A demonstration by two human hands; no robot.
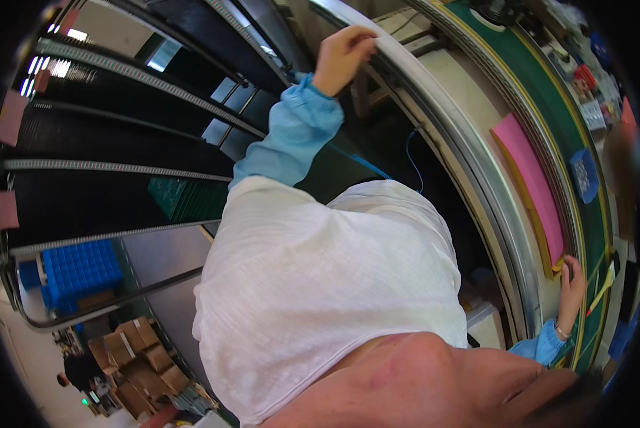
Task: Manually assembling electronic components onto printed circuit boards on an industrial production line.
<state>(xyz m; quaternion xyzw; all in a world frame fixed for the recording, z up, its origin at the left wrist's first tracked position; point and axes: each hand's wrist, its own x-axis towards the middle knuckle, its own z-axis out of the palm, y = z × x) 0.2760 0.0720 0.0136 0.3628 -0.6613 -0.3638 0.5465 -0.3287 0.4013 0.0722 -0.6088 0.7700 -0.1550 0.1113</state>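
Note:
My left hand reaches out at the end of a blue sleeve, beside the pale rail along the bench edge. Its fingers are curled together; anything between them is too small to make out. On the right, my right hand is at the near end of a long pink sheet or pad with a yellow edge. Its bent fingertips meet a small yellow bit there, and I cannot tell exactly what they grip. The pink piece lies on the pale bench top.
A green conveyor belt curves beyond the bench, carrying a blue tray. Black rack shelves with metal rails stand close on the left. Behind are a blue crate, cardboard boxes and a person in dark clothes.

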